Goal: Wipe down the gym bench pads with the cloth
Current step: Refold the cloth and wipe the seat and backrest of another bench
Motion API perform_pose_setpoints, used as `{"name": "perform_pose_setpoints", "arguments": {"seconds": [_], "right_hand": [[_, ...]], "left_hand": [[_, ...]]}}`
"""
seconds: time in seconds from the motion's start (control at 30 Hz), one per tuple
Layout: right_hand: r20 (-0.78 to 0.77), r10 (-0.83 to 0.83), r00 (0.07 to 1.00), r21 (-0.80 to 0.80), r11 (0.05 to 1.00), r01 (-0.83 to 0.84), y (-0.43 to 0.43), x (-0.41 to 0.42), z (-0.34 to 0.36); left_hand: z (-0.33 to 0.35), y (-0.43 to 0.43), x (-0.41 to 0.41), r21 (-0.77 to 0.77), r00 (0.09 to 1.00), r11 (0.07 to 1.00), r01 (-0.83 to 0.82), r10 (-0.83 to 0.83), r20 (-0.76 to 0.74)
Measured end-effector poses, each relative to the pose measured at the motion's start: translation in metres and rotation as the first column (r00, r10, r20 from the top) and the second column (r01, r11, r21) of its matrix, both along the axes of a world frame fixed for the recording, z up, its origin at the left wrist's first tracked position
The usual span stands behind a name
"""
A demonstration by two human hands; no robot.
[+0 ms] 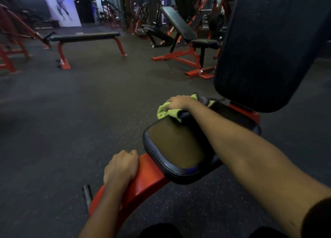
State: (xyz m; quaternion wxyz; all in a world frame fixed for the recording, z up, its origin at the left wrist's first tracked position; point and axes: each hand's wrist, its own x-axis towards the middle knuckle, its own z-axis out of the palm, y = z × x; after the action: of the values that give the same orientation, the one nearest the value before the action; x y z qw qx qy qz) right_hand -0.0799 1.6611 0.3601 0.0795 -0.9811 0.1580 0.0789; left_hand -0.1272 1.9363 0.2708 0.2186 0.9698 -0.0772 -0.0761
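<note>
A black seat pad of an adjustable bench lies in front of me on a red frame. Its raised black back pad stands tall at the right. My right hand presses a yellow-green cloth onto the far left edge of the seat pad, fingers spread over the cloth. My left hand is closed around the red frame bar just in front of the seat pad. My right forearm crosses over the seat pad and hides its right side.
A flat bench with red legs stands at the back left. An incline bench on a red frame stands at the back centre. More red machines line the far wall. Dark rubber floor stretches to the left of me.
</note>
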Motion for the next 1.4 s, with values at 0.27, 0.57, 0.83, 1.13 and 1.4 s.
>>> {"name": "perform_pose_setpoints", "arguments": {"seconds": [0.27, 0.57, 0.83, 1.13, 1.4], "right_hand": [[-0.032, -0.022, 0.999, 0.03, 0.999, 0.023, -0.015, -0.021, 0.01], [0.079, 0.242, 0.967, -0.005, 0.97, -0.243, 0.088, -0.027, -0.006], [0.04, 0.517, 0.855, -0.25, 0.834, -0.492, 0.139, -0.092, -0.022], [0.049, 0.371, 0.927, -0.31, 0.888, -0.339, 0.175, -0.122, -0.022], [0.131, 0.396, 0.909, -0.254, 0.9, -0.355, 0.158, -0.169, -0.027]], "left_hand": [[0.001, 0.006, -0.01, -0.132, 0.994, 0.988, -0.081, 0.09, 0.063], [0.006, 0.015, -0.017, -0.447, 0.896, 0.816, -0.367, 0.44, 0.066], [0.01, 0.013, -0.017, -0.399, 0.917, 0.849, -0.345, 0.397, 0.051], [0.001, 0.024, -0.018, -0.49, 0.945, 0.823, -0.287, 0.326, -0.006], [0.002, 0.029, -0.031, -0.418, 0.958, 0.876, -0.24, 0.284, 0.046]]}}
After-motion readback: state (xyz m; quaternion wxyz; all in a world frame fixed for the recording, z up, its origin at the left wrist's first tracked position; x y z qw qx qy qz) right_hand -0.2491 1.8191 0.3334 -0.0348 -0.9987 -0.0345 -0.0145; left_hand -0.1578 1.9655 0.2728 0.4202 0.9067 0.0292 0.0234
